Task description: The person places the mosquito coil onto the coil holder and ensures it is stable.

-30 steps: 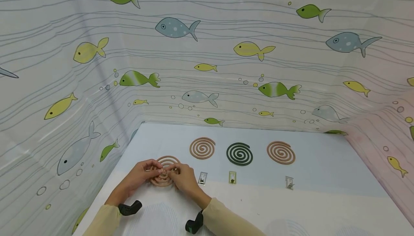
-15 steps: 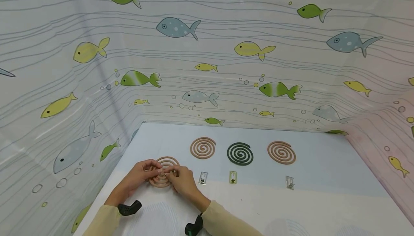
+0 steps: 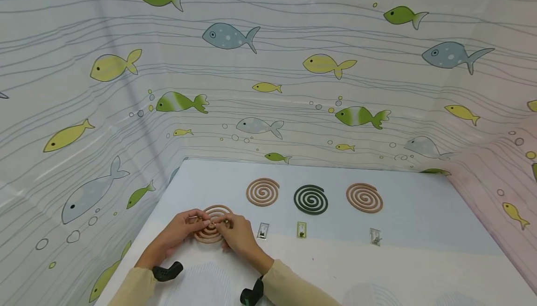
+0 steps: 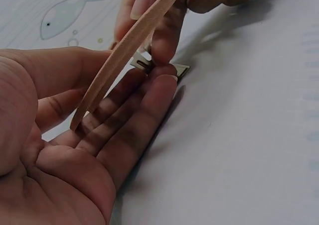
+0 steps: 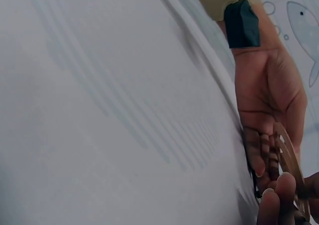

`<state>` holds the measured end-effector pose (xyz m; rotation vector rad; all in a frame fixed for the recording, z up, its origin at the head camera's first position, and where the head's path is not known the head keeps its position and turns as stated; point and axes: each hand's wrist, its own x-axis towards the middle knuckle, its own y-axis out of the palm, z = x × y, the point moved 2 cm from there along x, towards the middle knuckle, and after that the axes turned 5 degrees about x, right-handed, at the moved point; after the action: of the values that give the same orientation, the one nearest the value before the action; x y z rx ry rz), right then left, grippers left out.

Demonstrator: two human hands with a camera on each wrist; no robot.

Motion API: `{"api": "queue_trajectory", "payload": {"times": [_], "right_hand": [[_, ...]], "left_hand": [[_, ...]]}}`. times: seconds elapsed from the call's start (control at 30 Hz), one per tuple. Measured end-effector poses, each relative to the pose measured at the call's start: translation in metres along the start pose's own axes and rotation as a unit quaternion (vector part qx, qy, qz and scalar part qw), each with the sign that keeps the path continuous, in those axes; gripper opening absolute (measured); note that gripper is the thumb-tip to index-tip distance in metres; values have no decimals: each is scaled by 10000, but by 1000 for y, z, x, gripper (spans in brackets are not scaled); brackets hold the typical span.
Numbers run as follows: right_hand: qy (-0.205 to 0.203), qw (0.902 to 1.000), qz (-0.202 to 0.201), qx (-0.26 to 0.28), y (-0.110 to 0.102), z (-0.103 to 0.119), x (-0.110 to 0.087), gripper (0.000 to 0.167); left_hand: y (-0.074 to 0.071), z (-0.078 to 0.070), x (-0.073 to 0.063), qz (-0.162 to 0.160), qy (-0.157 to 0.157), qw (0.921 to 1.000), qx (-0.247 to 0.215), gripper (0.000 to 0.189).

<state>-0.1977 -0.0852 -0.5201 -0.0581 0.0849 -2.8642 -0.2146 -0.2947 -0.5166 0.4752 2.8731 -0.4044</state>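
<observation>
A brown mosquito coil (image 3: 209, 241) is between my two hands at the table's left side. My left hand (image 3: 178, 231) holds it, thumb side above and fingers beneath. In the left wrist view the coil (image 4: 124, 46) shows edge-on, raised at a slant over the left fingers. A small metal coil stand (image 4: 141, 63) lies under it at the left fingertips, where the right fingers also reach. My right hand (image 3: 239, 238) pinches at the coil's centre. The right wrist view shows the coil (image 5: 291, 163) against the left palm; the pinch itself is mostly hidden by fingers.
Farther back lie a brown coil (image 3: 262, 192), a dark green coil (image 3: 311, 200) and another brown coil (image 3: 364, 198). Nearer are small metal stands: one silver (image 3: 263, 231), one yellowish (image 3: 301, 230), one silver (image 3: 375, 237) to the right. Fish-printed sheeting (image 3: 268, 105) walls the table.
The coil has shifted slightly toward me and tilted a little between the hands. Both hands stay nearly in place with small finger movements at its centre.
</observation>
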Motion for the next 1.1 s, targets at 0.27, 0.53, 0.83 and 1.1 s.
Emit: {"api": "queue_trajectory", "payload": {"times": [0.27, 0.53, 0.83, 1.1], "right_hand": [[104, 9999, -65, 31, -2, 4, 1, 13], [223, 9996, -10, 168, -2, 5, 0, 13], [-59, 9996, 119, -268, -6, 6, 2, 13], [-5, 9986, 254, -468, -7, 5, 5, 13]], "left_hand": [[1, -3, -3, 117, -3, 9999, -110, 35], [3, -2, -3, 104, 10, 9999, -53, 35], [3, -3, -3, -22, 62, 9999, 89, 38], [3, -1, -2, -48, 42, 9999, 137, 39]]}}
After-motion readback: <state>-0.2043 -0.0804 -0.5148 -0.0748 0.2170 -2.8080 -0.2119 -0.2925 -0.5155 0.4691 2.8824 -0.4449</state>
